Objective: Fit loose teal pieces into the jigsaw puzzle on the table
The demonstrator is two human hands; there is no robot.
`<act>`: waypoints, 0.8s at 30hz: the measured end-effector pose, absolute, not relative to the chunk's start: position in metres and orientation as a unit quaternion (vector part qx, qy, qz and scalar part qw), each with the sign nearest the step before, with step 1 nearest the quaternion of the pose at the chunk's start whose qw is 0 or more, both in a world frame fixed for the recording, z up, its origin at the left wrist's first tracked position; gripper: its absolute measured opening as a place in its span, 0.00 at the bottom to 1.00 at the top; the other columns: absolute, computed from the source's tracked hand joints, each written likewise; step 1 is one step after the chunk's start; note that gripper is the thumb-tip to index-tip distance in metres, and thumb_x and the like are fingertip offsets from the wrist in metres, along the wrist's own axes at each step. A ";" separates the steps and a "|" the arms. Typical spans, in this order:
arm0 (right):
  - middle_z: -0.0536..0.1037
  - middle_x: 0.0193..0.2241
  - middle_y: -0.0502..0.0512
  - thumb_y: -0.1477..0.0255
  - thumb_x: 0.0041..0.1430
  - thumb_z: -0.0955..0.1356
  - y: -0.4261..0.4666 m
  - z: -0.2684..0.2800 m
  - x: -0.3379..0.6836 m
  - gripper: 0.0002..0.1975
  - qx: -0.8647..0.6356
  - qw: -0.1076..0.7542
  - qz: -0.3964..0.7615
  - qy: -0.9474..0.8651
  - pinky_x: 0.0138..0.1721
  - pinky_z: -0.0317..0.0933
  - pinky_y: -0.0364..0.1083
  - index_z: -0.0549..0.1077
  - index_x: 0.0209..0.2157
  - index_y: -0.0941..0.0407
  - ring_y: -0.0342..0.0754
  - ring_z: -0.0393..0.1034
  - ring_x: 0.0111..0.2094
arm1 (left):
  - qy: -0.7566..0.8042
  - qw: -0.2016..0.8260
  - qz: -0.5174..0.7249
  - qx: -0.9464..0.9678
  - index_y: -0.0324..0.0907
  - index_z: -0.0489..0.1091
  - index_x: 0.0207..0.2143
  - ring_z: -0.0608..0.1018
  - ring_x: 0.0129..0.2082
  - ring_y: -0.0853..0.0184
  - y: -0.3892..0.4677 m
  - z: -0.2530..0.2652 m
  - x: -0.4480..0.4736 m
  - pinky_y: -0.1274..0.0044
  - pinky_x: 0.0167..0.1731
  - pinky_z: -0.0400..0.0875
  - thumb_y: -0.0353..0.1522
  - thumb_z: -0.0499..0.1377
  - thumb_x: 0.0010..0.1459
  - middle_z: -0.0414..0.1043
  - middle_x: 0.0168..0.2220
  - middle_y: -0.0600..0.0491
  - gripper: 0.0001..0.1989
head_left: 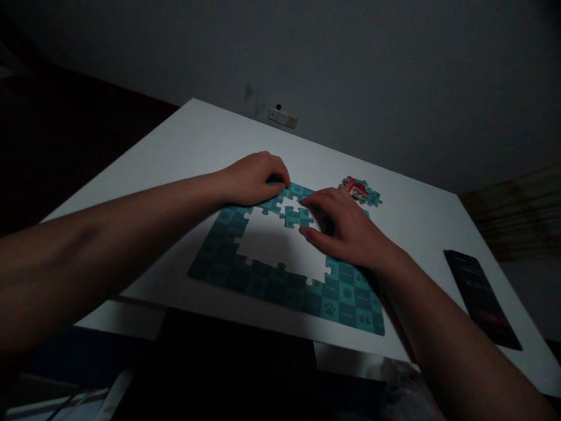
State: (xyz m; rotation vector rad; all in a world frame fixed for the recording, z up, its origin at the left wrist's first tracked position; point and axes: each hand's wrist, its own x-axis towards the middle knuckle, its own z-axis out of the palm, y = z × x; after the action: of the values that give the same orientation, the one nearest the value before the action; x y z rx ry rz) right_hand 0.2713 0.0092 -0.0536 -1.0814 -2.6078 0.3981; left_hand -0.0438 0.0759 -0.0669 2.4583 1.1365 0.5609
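A teal checkered jigsaw puzzle [263,285] with paw prints lies flat on the table, its border joined around a bare white middle. My left hand [256,178] is closed at the far edge of the puzzle, thumb and finger curled together over the border. My right hand [348,225] hovers over or rests on the right part of the puzzle, thumb and forefinger apart. Between its fingertips and the far border lies a small group of teal puzzle pieces [297,217]. Whether the right fingertips touch these pieces I cannot tell.
A pile of loose puzzle pieces [357,190], some red and yellow, lies beyond my right hand. A dark flat object [482,298] lies at the right of the white table [184,140]. Wall sockets [283,117] sit behind the table's far edge.
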 end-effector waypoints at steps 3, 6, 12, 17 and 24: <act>0.89 0.64 0.62 0.54 0.79 0.82 0.010 -0.056 0.274 0.21 -0.372 0.148 0.127 -0.907 0.67 0.80 0.76 0.89 0.68 0.36 0.76 0.82 0.65 | 0.402 0.189 0.202 0.873 0.46 0.96 0.58 0.91 0.63 0.49 0.076 -0.067 -0.044 0.60 0.71 0.80 0.34 0.68 0.72 0.96 0.57 0.46 0.18; 0.88 0.64 0.62 0.56 0.78 0.83 0.010 -0.055 0.275 0.18 -0.373 0.140 0.136 -0.907 0.67 0.80 0.74 0.89 0.64 0.39 0.75 0.83 0.65 | 0.400 0.189 0.201 0.874 0.45 0.96 0.58 0.91 0.63 0.50 0.076 -0.067 -0.044 0.60 0.71 0.80 0.34 0.68 0.72 0.96 0.58 0.45 0.19; 0.87 0.44 0.57 0.59 0.72 0.85 0.014 -0.052 0.283 0.12 -0.424 0.197 0.234 -0.852 0.50 0.81 0.64 0.85 0.50 0.43 0.66 0.83 0.46 | 0.397 0.183 0.199 0.877 0.47 0.95 0.59 0.91 0.64 0.49 0.077 -0.069 -0.044 0.60 0.72 0.80 0.34 0.68 0.71 0.96 0.58 0.46 0.20; 0.86 0.42 0.54 0.54 0.69 0.88 0.032 -0.056 0.304 0.18 -0.481 0.394 0.235 -0.747 0.43 0.79 0.59 0.85 0.49 0.43 0.59 0.80 0.40 | 0.396 0.183 0.196 0.878 0.47 0.96 0.58 0.91 0.63 0.48 0.077 -0.068 -0.044 0.59 0.71 0.81 0.35 0.69 0.72 0.96 0.57 0.46 0.19; 0.87 0.38 0.54 0.45 0.63 0.90 0.034 -0.046 0.313 0.21 -0.506 0.330 0.384 -0.698 0.36 0.80 0.60 0.86 0.41 0.42 0.61 0.82 0.37 | 0.401 0.176 0.192 0.878 0.47 0.95 0.58 0.91 0.64 0.50 0.077 -0.067 -0.042 0.61 0.71 0.81 0.34 0.66 0.72 0.96 0.59 0.46 0.20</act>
State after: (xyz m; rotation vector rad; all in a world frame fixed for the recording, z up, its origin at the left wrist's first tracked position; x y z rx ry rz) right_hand 0.3126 0.0342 -0.0457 -1.3227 -1.8269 1.0055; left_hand -0.0422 0.0770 -0.0673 2.4871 1.1354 0.5429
